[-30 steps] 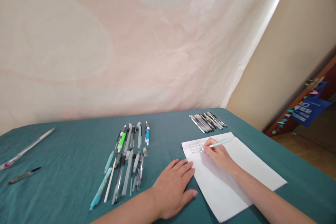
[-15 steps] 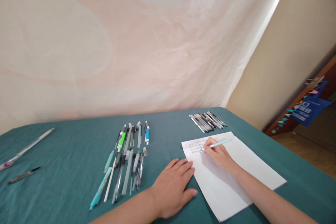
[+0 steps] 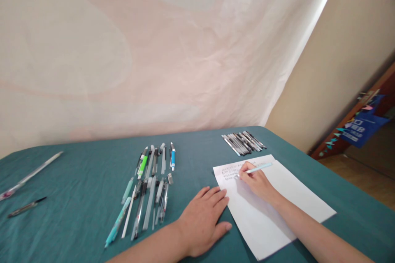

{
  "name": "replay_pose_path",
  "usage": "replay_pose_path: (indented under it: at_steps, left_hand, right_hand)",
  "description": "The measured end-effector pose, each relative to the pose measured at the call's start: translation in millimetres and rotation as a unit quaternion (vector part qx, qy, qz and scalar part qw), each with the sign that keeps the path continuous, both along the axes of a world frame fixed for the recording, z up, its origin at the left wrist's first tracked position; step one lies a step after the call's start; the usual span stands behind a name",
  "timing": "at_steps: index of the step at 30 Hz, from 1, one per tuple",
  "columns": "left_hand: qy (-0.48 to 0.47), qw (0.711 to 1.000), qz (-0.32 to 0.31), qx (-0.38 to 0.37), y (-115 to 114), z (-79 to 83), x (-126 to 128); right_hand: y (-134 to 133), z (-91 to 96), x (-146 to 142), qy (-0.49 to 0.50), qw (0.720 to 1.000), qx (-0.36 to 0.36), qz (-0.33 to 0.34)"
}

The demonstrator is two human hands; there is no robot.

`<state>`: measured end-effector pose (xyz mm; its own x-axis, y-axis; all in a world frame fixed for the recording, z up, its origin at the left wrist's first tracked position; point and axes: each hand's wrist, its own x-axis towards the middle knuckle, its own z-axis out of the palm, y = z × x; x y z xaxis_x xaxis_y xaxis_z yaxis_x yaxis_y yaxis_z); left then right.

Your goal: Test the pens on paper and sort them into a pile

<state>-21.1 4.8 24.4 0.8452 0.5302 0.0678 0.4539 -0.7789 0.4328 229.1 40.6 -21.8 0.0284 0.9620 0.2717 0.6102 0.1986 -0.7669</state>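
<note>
My right hand pinches a light blue pen, its tip down at the handwriting near the top left of a white sheet of paper. Several short lines of dark script show there; the words are too small to read. Flat on the cloth lies my left hand, fingers spread, with its fingertips at the paper's left edge and nothing held. Left of that hand are several pens and caps, among them a turquoise pen, a green and white pen and a blue and white pen.
A row of slim dark and clear pens or refills lies beyond the paper. At the far left are a long clear pen and a short dark one. Green cloth covers the table, and a pale curtain hangs behind it.
Almost nothing differs. Both hands hold their places, the pen tip stays at the written lines, and the view has shifted very slightly.
</note>
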Motion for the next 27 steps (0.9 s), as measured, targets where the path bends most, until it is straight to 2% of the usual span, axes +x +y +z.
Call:
replay_pose_path:
  at_steps: [6, 18, 27]
  left_hand:
    - [-0.001, 1.0, 0.006, 0.019, 0.8, -5.9, 1.1]
    - [0.004, 1.0, 0.0, -0.008, 0.2, 3.0, 0.5]
    - [0.003, 1.0, 0.003, 0.016, 0.2, -2.3, 1.2]
  right_hand:
    - [1.7, -3.8, 1.4, 0.008, 1.0, -0.012, -0.002]
    - [0.8, -3.2, 0.5, -0.002, 1.0, 0.0, -0.004]
    - [1.5, -3.3, 1.7, -0.003, 1.0, 0.003, -0.007]
